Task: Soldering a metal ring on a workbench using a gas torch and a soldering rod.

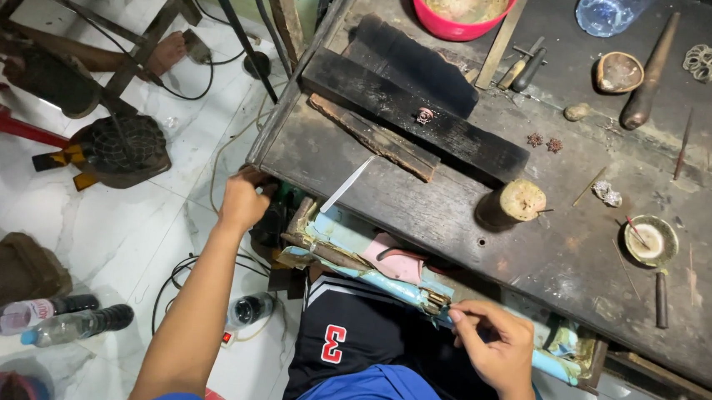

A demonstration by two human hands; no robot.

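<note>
My left hand [243, 200] grips the front left corner of the dark, worn workbench [454, 224]. My right hand [492, 343] is lower down, its fingers pinched on a small brass-coloured piece [435, 301] at the edge of an open light blue drawer [368, 263] under the bench. The drawer holds a pink scrap [401, 266] and rusty tools. A charred black wooden block [412, 112] lies on the bench with a small ornate metal piece [424, 115] on top of it. A thin white strip [347, 184] rests near the bench's front edge.
On the bench stand a red bowl [463, 7], a wooden stump [516, 203], a small round dish [650, 241], a clear plastic bottle [607, 10] and hand tools [649, 74]. Cables [200, 273], bottles [47, 319] and wooden stools [117, 148] sit on the white tiled floor at left.
</note>
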